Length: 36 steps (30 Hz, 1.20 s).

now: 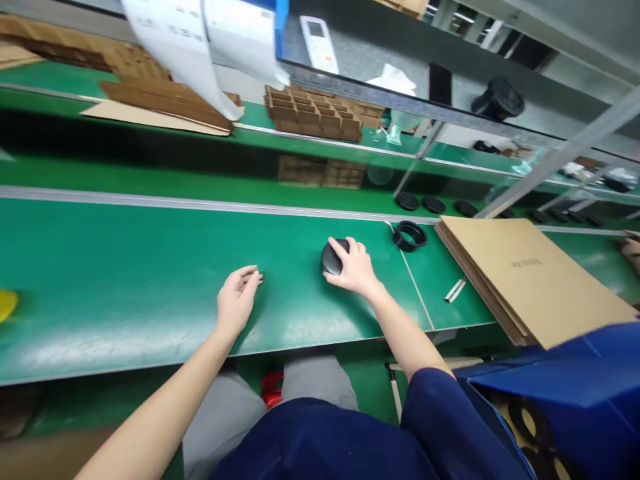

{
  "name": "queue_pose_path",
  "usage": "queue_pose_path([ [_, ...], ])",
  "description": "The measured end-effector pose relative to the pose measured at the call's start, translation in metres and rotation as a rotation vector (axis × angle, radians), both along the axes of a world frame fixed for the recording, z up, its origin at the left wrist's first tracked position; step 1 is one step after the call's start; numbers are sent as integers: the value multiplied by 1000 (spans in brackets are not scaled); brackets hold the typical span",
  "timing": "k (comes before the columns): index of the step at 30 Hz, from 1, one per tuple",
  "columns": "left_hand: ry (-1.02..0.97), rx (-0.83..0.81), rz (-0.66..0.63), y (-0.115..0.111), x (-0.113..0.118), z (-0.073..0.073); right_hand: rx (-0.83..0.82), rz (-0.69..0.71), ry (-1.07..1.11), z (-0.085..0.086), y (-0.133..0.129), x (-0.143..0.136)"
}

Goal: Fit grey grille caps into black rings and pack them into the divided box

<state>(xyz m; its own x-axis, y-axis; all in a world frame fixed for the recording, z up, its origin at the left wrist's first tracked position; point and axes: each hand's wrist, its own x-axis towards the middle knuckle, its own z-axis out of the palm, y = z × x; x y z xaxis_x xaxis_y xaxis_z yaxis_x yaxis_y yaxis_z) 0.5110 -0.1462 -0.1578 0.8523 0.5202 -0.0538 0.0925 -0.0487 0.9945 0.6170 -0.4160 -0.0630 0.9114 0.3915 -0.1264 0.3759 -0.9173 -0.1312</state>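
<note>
My right hand (pixel 356 270) is closed around the edge of a black round cap-like part (pixel 332 259), which is tilted over the green work surface (pixel 165 267). Thumb and fingers grip opposite sides of it. To its left, my left hand (pixel 237 299) hovers low over the surface with fingers curled and thumb and fingertips pressed together. Whether anything small is between them I cannot make out. A black ring (pixel 410 236) with an open centre lies on the surface beyond my right hand.
Right of me lie stacked flat cardboard sheets (pixel 530 267) and a blue bin (pixel 575 380) holding black rings. Several black discs (pixel 407 201) line the strip behind the metal rail. Overhead, a shelf (pixel 360 87) carries a white remote-like device (pixel 319 44). A cardboard divider (pixel 313 113) stands at the back.
</note>
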Motion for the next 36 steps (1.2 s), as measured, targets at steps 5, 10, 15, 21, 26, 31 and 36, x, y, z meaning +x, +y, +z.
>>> queue_pose_path([
  [5,-48,-58,212,4,-6,-6,-43,220,72,-9,82,-7],
  [10,-66,-73,208,3,-6,-13,36,361,-72,14,93,9],
  [15,-68,-34,165,6,-4,-21,91,402,-58,-4,102,15],
  [21,15,67,77,-11,-5,-4,478,-56,8,-30,66,30],
  [26,-57,88,-388,-48,-22,18,898,-175,531,-71,29,8],
  [31,68,221,-379,-29,-48,44,802,-179,478,-82,59,-3],
  [36,162,841,-292,20,-104,89,669,186,462,-51,145,-42],
])
